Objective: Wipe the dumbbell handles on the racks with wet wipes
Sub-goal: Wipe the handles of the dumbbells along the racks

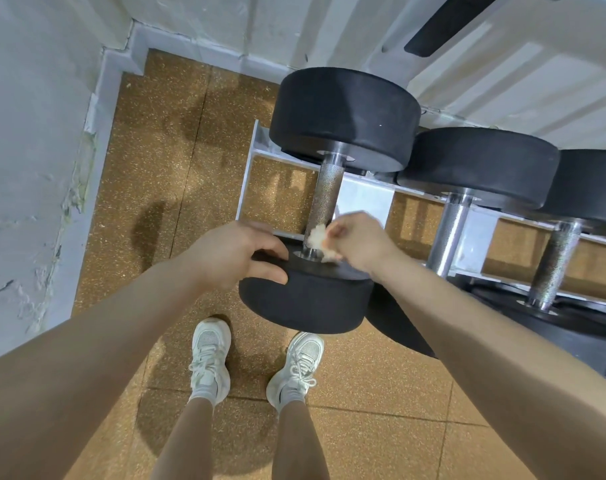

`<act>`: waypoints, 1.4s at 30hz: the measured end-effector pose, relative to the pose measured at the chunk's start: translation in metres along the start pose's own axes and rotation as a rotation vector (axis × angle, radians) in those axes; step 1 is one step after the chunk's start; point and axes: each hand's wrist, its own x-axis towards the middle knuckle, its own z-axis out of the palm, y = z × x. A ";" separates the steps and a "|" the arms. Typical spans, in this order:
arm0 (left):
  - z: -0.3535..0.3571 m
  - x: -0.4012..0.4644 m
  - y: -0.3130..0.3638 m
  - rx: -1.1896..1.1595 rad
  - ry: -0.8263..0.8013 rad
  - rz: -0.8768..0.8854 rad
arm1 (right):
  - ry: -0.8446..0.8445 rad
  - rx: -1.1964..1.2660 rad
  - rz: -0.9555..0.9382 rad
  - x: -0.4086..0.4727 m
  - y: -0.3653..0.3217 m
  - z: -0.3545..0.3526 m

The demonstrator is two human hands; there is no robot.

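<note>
Right hand (358, 242) pinches the crumpled white wet wipe (318, 237) against the near end of the knurled steel dumbbell handle (324, 199), which runs straight away from both hands. Left hand (232, 256) grips the round black rubber weight head (305, 299) (steadying it, likely).

Three black round-headed dumbbells with knurled steel handles sit on one white metal rack (249, 174): the nearest (324, 199), a middle one (450, 230), a far one (554, 265). One crumpled white wet wipe (318, 237). Two bare hands, left (235, 254) and right (358, 242). Two white laced trainers (209, 358)
</note>
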 end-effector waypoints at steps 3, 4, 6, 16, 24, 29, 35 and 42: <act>0.000 0.000 0.000 -0.001 0.002 -0.004 | 0.277 0.380 0.069 0.026 -0.009 -0.014; 0.001 0.000 0.000 -0.002 0.006 -0.008 | 0.326 0.461 0.072 0.032 -0.014 -0.017; 0.002 0.000 0.000 -0.007 0.012 -0.014 | 0.396 0.541 0.074 0.038 -0.019 -0.018; 0.001 -0.004 0.000 -0.040 0.011 -0.054 | 0.034 -0.110 -0.034 -0.012 0.005 0.010; 0.006 -0.005 -0.005 -0.038 0.037 -0.045 | 0.278 0.713 0.290 0.032 -0.006 -0.013; 0.007 -0.003 -0.008 -0.037 0.053 -0.032 | 0.229 0.862 0.198 0.040 -0.008 -0.010; 0.005 -0.003 -0.006 -0.050 0.035 -0.036 | -0.146 0.312 0.131 0.008 0.025 0.004; 0.005 -0.002 -0.008 -0.036 0.038 -0.016 | 0.169 1.017 0.284 0.055 -0.002 -0.024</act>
